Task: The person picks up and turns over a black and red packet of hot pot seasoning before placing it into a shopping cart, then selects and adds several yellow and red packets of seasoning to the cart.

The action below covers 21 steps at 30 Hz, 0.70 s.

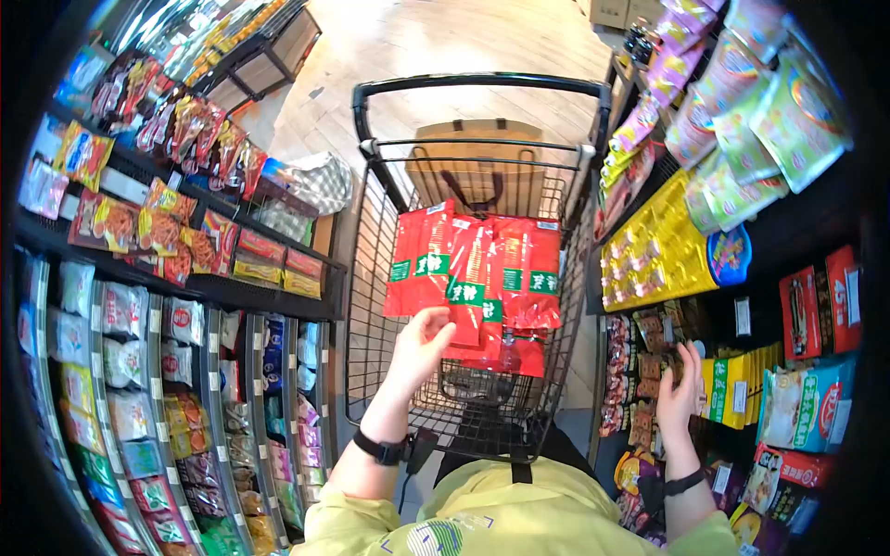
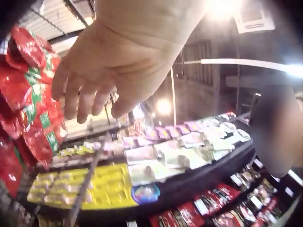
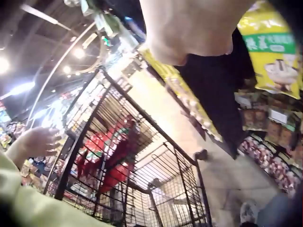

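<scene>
My left hand [image 1: 422,345] hovers over the shopping cart [image 1: 482,82], beside red packages [image 1: 417,250] with green label bands that lie in its basket. In the left wrist view the fingers of this left hand [image 2: 109,71] hang loosely bent with nothing in them, and the red packages [image 2: 35,99] are to their left. On the other side, my right hand [image 1: 681,385] is raised at the shelf, its fingers loosely bent. Yellow bags [image 1: 731,389] stand right by it. The right wrist view has the right hand [image 3: 189,33] left of a yellow bag [image 3: 274,52] with a green band.
Shelves of packaged food flank the cart, with noodle packs [image 1: 158,232] at left and yellow multipacks [image 1: 663,250] at right. Red bags [image 1: 799,310] and a blue-and-white bag [image 1: 807,408] stand farther right. A cardboard box [image 1: 477,144] shows beyond the basket. Wooden floor [image 1: 371,46] lies ahead.
</scene>
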{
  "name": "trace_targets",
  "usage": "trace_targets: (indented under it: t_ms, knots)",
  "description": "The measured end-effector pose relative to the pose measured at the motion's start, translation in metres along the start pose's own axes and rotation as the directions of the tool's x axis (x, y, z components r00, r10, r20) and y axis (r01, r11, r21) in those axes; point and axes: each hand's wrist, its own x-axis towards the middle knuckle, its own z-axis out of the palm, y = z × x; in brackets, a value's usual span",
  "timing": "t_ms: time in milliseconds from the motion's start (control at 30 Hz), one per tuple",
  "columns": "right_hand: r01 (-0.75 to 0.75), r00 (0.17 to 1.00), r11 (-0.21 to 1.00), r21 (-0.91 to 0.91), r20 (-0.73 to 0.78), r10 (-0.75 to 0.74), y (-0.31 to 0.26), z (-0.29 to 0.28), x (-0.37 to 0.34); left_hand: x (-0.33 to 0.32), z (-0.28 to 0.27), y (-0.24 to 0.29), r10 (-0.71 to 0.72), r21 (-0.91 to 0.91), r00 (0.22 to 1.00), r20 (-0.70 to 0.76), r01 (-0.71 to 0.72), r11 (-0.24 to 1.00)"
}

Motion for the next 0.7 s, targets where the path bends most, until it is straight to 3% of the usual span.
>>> trace_targets:
  t_ms: [67,100,167,233,267,400,433,500,533,600,633,667,700]
  knots:
    - [0.131,0.990,0.986,0.107,0.046,-0.136,-0.058,0.009,0.033,0.029,-0.018,-0.035,0.133,0.412,0.985,-0.114,-0.075,0.908]
    - [0.187,0.976,0.969,0.159,0.079,-0.201,-0.081,0.017,0.045,0.038,-0.020,-0.034,0.127,0.398,0.984,-0.126,-0.067,0.915]
    - [0.326,0.931,0.929,0.176,0.113,-0.348,-0.122,0.037,0.058,0.055,-0.010,-0.029,0.012,0.793,0.985,-0.170,0.129,0.596]
    - [0.428,0.869,0.882,0.196,0.177,-0.461,-0.159,0.057,0.063,0.076,-0.008,-0.042,-0.239,0.768,0.968,-0.071,0.206,0.606]
    - [0.458,0.837,0.860,0.224,0.215,-0.502,-0.173,0.066,0.062,0.088,-0.003,-0.063,-0.276,0.733,0.961,-0.018,0.200,0.650]
    - [0.504,0.729,0.812,0.296,0.358,-0.583,-0.208,0.098,0.058,0.098,-0.020,-0.066,-0.083,0.699,0.997,0.009,0.053,0.713]
    - [0.499,0.737,0.818,0.285,0.357,-0.574,-0.213,0.106,0.060,0.098,-0.033,-0.054,-0.041,0.690,0.999,0.034,0.006,0.724]
    - [0.477,0.711,0.832,0.283,0.432,-0.555,-0.216,0.121,0.063,0.103,-0.050,-0.046,0.036,0.607,0.999,0.030,-0.047,0.794]
    - [0.477,0.678,0.845,0.242,0.512,-0.528,-0.216,0.129,0.066,0.103,-0.062,-0.040,0.192,0.606,0.976,0.100,-0.212,0.766]
    - [0.492,0.644,0.825,0.278,0.521,-0.559,-0.232,0.139,0.070,0.102,-0.089,-0.032,0.475,0.601,0.855,0.208,-0.495,0.628]
    - [0.511,0.602,0.797,0.322,0.528,-0.599,-0.242,0.144,0.073,0.095,-0.099,-0.020,0.236,0.301,0.961,0.144,-0.269,0.915]
    - [0.504,0.551,0.800,0.324,0.593,-0.587,-0.245,0.149,0.075,0.076,-0.110,0.029,-0.147,-0.133,0.981,0.129,0.164,0.978]
    - [0.499,0.560,0.805,0.320,0.590,-0.582,-0.245,0.154,0.076,0.067,-0.120,0.044,-0.112,-0.287,0.982,0.151,0.152,0.946]
